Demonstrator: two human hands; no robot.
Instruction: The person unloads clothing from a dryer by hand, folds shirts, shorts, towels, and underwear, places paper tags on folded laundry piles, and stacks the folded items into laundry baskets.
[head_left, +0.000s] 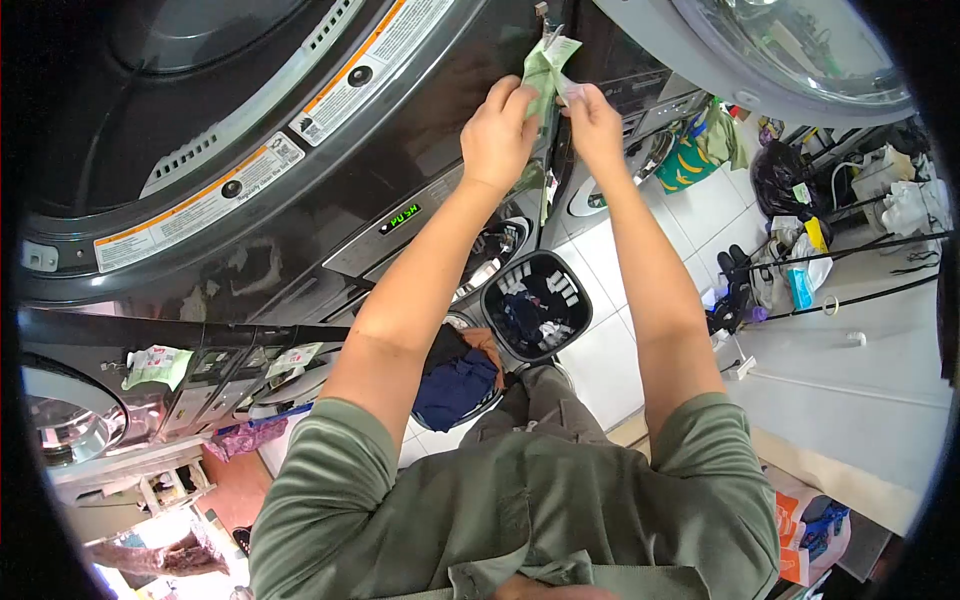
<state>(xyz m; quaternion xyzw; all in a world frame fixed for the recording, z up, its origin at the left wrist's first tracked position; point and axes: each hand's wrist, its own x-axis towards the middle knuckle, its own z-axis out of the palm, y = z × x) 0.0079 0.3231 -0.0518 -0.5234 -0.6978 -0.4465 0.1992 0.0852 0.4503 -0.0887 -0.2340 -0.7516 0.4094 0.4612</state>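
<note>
Both my arms are raised in front of the dark washing machines. A pale green slip of paper (541, 75) hangs at the machines' upper edge, near a small clip. My left hand (497, 135) has its fingers closed on the slip's left side. On the other side, my right hand (596, 125) pinches the slip's right edge, where a whitish piece shows. Below the left hand, a green display (404, 216) is lit on the control panel. An open round door (790, 50) is at the upper right.
A black basket (570, 345) with dark and white items stands on the white tiles, beside a basket of navy clothes (452, 390). Shoes (735, 262) and a wire rack (870, 230) with bags are at the right. More green slips (158, 367) hang at the left.
</note>
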